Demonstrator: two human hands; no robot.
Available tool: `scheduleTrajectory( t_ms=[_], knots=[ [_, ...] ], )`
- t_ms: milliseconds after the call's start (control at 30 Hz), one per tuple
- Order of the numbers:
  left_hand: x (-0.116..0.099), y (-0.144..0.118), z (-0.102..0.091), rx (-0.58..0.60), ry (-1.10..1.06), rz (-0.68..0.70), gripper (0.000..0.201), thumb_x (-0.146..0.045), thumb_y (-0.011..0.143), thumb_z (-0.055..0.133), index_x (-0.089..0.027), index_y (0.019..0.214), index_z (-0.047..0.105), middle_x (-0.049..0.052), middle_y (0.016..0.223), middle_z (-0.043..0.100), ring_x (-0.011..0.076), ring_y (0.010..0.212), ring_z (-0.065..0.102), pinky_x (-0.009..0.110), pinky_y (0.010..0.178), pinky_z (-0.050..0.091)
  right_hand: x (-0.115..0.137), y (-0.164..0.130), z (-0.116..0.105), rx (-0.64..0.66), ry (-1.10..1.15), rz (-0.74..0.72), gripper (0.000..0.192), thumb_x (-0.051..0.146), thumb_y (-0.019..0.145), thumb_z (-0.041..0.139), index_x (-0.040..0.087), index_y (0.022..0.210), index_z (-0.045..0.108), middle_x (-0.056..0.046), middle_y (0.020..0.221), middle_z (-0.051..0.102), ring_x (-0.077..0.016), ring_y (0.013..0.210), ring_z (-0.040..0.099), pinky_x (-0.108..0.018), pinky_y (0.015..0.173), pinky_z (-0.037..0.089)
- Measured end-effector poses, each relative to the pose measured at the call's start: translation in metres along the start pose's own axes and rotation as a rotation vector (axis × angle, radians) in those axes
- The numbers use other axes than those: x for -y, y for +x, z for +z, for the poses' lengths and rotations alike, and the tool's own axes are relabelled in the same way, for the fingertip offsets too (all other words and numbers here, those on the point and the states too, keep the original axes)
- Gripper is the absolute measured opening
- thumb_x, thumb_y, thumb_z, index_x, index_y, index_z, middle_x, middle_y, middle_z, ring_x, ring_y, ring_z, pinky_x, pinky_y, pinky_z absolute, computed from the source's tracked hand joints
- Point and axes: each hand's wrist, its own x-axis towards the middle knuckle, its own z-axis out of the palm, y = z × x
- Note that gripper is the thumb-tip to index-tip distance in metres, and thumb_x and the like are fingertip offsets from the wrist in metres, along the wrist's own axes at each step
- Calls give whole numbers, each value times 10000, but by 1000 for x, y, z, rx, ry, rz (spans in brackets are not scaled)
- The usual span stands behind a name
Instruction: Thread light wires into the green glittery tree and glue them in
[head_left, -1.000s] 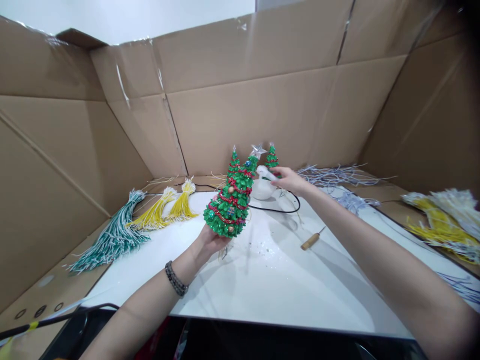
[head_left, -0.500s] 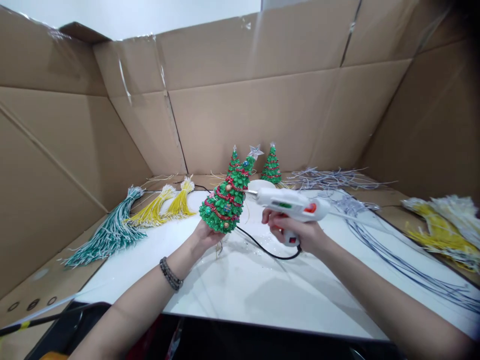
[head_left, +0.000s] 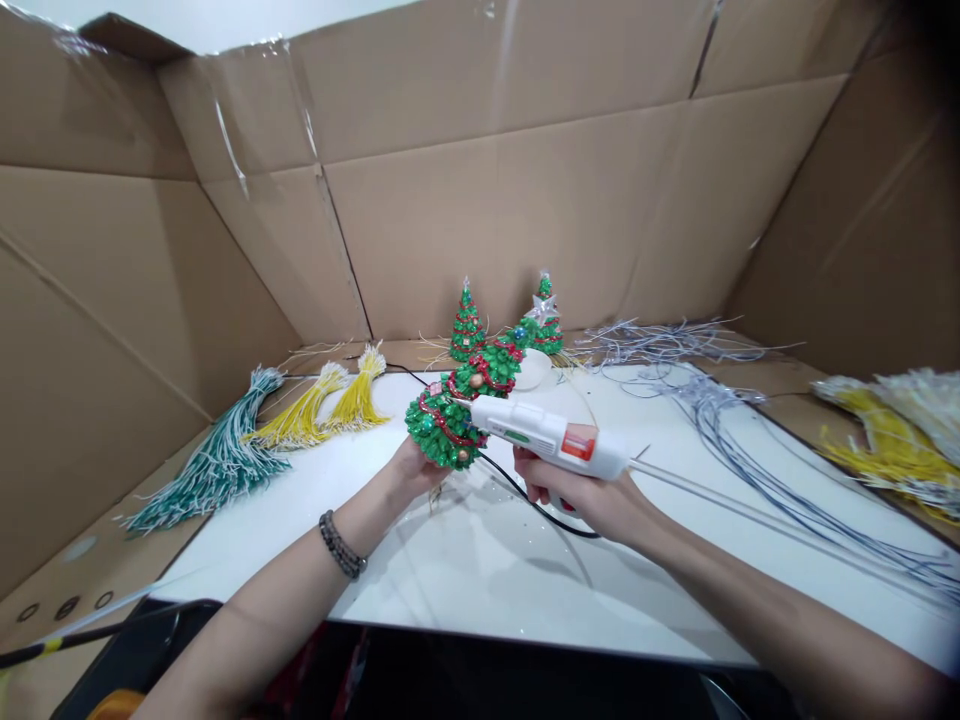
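Observation:
My left hand grips a small green Christmas tree from below, near its base; the fingers are mostly hidden behind it. The tree tilts to the right, with red garlands, small ornaments and a clear star on top. In my right hand is a white glue gun with a red switch, fingers wrapped round its handle. Its nozzle points left and reaches the front of the tree's lower half; whether it touches, I cannot tell. A clear glue stick extends from the gun's rear.
Two similar trees stand against the cardboard wall. Green wire bundles and yellow wire bundles lie left; more yellow wires and grey wires lie right. A black cord crosses the white tabletop.
The glue gun's nozzle has moved left and lower across the tree, and the gun has rolled. The tree leans further right in my left hand. The camera view has shifted slightly.

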Motion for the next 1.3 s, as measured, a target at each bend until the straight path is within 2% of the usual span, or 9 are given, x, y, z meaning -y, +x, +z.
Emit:
scheduleTrajectory(
  t_ms=[133, 300, 467, 667, 867, 1100, 1300],
  knots=[
    [2, 1, -5, -62, 22, 29, 167, -287, 824, 689, -153, 913, 735, 65, 866, 780, 215, 746, 728, 304, 673, 579, 0, 0, 1, -2, -6, 10, 140, 336, 719, 595, 209, 682, 551, 23, 546, 534, -128, 499, 476, -240, 449, 347],
    [3, 1, -9, -34, 109, 1, 218, -291, 794, 711, -152, 960, 739, 75, 873, 778, 227, 733, 716, 354, 740, 578, 2, 0, 2, 3, 17, 12, 118, 320, 714, 588, 209, 693, 551, 25, 538, 532, -120, 488, 447, -238, 444, 324],
    [0, -2, -2, -45, 133, -2, 248, -300, 788, 723, -144, 978, 745, 85, 888, 769, 243, 799, 709, 369, 782, 561, 0, 1, 2, 8, 20, 14, 123, 329, 710, 584, 210, 701, 551, 28, 539, 526, -122, 494, 444, -243, 453, 311],
    [0, -4, 8, -47, 152, 43, 212, -278, 767, 725, -136, 923, 746, 73, 876, 756, 200, 711, 672, 323, 684, 540, -4, 1, 2, 18, 12, 28, 139, 343, 727, 586, 212, 703, 545, 28, 559, 531, -126, 508, 442, -252, 466, 299],
    [-1, -5, 9, -53, 156, 33, 229, -303, 780, 721, -139, 938, 746, 77, 891, 755, 213, 746, 676, 351, 751, 543, -6, 0, 1, 16, 11, 40, 178, 363, 751, 595, 214, 681, 527, 27, 553, 519, -134, 519, 447, -259, 471, 301],
    [-2, -6, 14, -69, 138, 54, 228, -307, 757, 736, -133, 905, 743, 68, 829, 755, 204, 673, 668, 324, 638, 545, -4, 1, 2, 25, 5, 69, 196, 383, 738, 581, 209, 675, 518, 36, 545, 506, -122, 507, 431, -256, 472, 308],
    [-1, -5, 11, -40, 135, 34, 210, -286, 796, 706, -128, 931, 738, 81, 866, 763, 215, 716, 681, 335, 700, 543, -2, 1, 2, 25, -13, 41, 212, 384, 736, 572, 207, 644, 499, 37, 537, 497, -121, 504, 435, -263, 478, 311]
  ],
)
